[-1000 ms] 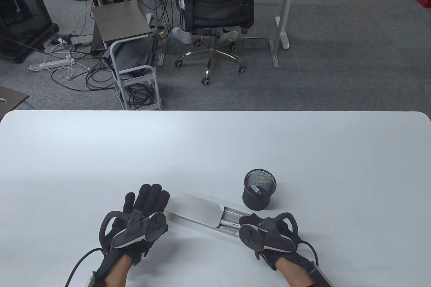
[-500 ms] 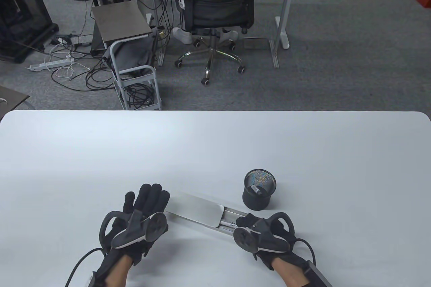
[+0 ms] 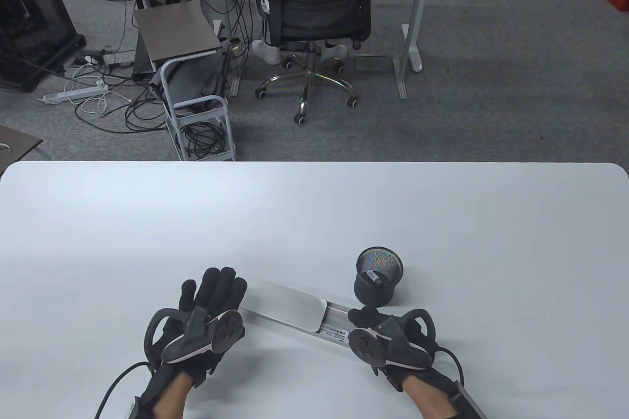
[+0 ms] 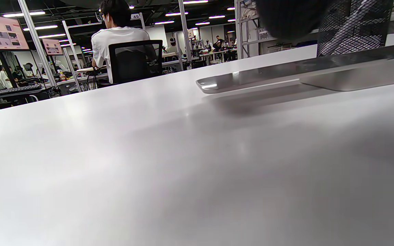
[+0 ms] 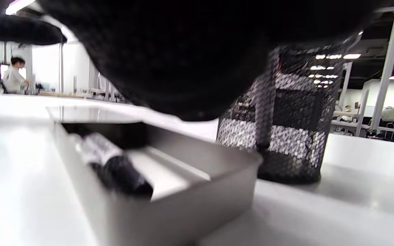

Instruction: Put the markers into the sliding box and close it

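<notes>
The silver sliding box (image 3: 295, 313) lies at an angle near the table's front, its lid (image 3: 285, 308) slid left and the tray's right part (image 3: 339, 316) uncovered. A marker (image 3: 335, 330) with a black cap (image 5: 121, 174) lies in the tray (image 5: 197, 201). Another marker (image 3: 375, 277) stands in the black mesh cup (image 3: 378, 277) behind the box. My left hand (image 3: 216, 291) lies flat on the table, fingers straight, at the lid's left end (image 4: 214, 85). My right hand (image 3: 366, 318) hovers over the tray's right end, fingers loosely bent, holding nothing I can see.
The mesh cup (image 5: 286, 130) stands close behind the tray's right end. White table (image 3: 314, 212) stretches beyond the box. An office chair (image 3: 314, 21), a small cart (image 3: 196, 109) and cables stand on the floor past the far edge.
My right hand shifted left over the tray, then came back right and slightly further from me. The marker stays in the tray. My left hand and the lid have not moved.
</notes>
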